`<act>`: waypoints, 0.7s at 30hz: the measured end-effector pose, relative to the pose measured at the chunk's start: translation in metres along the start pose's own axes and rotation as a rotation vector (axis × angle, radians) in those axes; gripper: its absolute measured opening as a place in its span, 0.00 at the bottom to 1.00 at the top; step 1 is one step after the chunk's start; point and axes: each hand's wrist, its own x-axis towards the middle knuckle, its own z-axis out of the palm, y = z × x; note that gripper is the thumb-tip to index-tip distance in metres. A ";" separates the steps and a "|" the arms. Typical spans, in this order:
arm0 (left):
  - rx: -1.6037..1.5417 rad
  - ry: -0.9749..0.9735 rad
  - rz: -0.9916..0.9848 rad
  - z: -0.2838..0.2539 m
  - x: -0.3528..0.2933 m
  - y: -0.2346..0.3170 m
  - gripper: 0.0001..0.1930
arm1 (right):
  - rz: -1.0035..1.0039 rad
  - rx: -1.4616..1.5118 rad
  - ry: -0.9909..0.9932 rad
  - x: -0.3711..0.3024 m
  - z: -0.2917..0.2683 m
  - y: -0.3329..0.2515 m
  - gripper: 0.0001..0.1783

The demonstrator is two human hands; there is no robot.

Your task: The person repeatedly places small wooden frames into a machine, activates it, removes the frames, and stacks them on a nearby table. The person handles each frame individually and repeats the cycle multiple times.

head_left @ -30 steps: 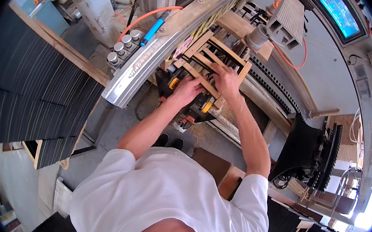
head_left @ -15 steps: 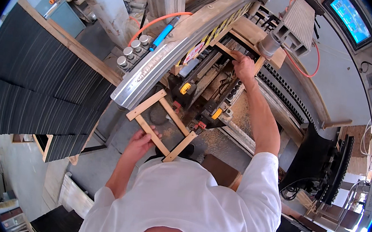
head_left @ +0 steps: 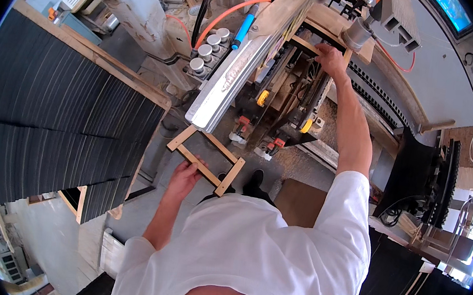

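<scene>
My left hand is closed on one long side of a pale wooden frame, which is rectangular and open in the middle. That frame hangs in the air in front of my body, its far corner close to the end of the metal beam. My right hand reaches far forward to a second wooden frame lying in the machine. Its fingers are bent around a bar of this frame near a corner, beside a round metal cylinder.
A long metal beam crosses the machine, with a blue marker and several round-capped fittings beside it. Tall stacks of dark slats stand at left. A screen is at upper right. A brown board lies near my feet.
The whole view has shifted slightly. The frame in my left hand now sits nearer the beam's end, which meets its far corner. My right hand remains at the frame in the machine.
</scene>
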 end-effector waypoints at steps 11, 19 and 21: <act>0.003 0.096 -0.037 -0.014 0.025 -0.037 0.16 | -0.141 -0.183 -0.018 -0.002 -0.002 -0.008 0.24; 0.163 0.217 0.046 0.018 0.027 -0.063 0.13 | -0.402 -0.412 0.184 -0.012 -0.001 0.011 0.21; 0.192 0.256 0.054 0.021 0.025 -0.071 0.14 | -0.412 -0.432 0.188 -0.013 -0.003 0.012 0.21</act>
